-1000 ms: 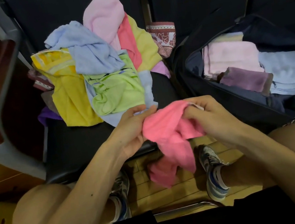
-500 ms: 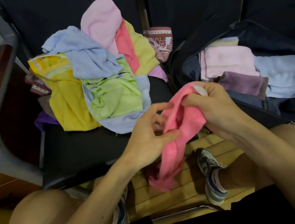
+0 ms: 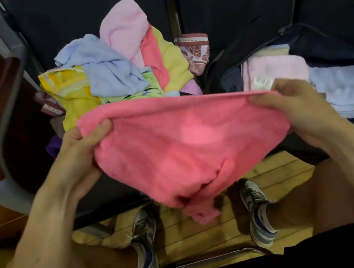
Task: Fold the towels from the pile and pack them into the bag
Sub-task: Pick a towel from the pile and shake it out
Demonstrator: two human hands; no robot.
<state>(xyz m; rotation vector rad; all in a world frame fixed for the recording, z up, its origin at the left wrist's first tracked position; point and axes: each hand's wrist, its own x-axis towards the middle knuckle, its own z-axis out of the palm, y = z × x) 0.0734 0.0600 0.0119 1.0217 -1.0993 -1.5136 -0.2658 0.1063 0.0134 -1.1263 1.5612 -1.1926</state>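
**Pink towel stretched between both hands**

Head view: the left hand (image 3: 80, 155) and the right hand (image 3: 297, 112) each pinch a top corner of the pink towel (image 3: 184, 142), thumbs curled over its edge, holding it spread wide. Behind, at right, the open dark bag (image 3: 320, 37) holds a folded pale pink towel (image 3: 278, 68) and a folded light-blue towel (image 3: 348, 89). The unfolded pile (image 3: 118, 73) lies on the black seat (image 3: 112, 202) at left.

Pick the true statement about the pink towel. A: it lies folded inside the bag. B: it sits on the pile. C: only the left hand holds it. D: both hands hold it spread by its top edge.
D: the left hand and the right hand each grip one end of the top edge of the pink towel, which sags between them.
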